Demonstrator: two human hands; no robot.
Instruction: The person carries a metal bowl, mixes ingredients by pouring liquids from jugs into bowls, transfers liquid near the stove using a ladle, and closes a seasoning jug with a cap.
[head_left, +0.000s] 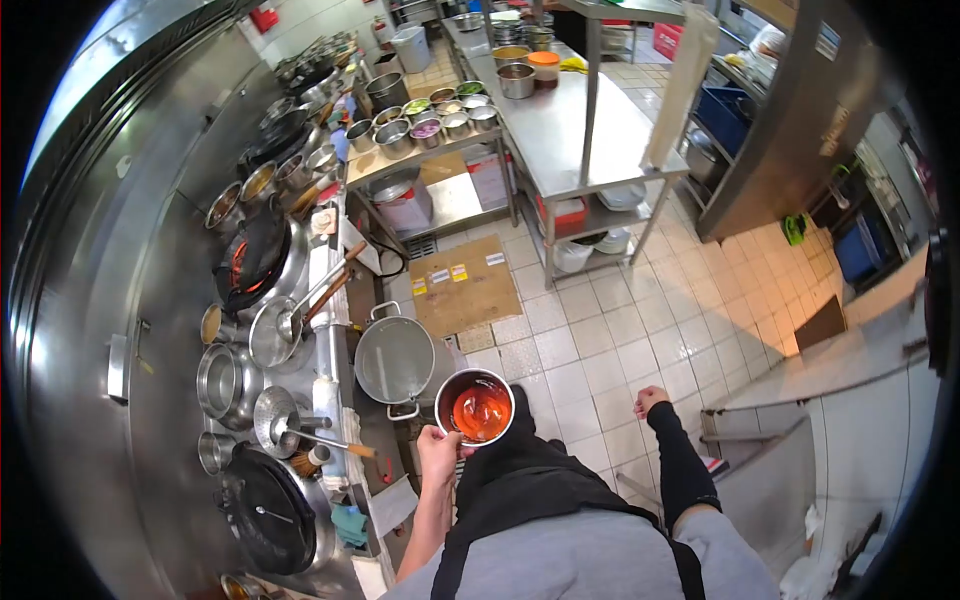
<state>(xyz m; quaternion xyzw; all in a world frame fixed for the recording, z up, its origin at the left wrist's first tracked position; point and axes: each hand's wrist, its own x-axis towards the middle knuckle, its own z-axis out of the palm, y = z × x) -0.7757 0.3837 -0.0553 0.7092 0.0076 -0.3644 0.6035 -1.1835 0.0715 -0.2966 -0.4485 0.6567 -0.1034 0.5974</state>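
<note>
The left hand [438, 455] grips a metal pot [480, 409] of red liquid by its edge, just beside a big two-handled stockpot [394, 360]; the right hand [651, 402], loosely clenched, hangs over pale floor tiles [610, 345]. Woks [262, 518] line the steel range [312, 360]; ahead, metal bowls [427, 132] crowd a worktable [364, 171].

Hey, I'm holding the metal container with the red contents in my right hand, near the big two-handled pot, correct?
Not quite: the head view shows your left hand holding the metal container with the red contents, near the big two-handled pot.
</note>
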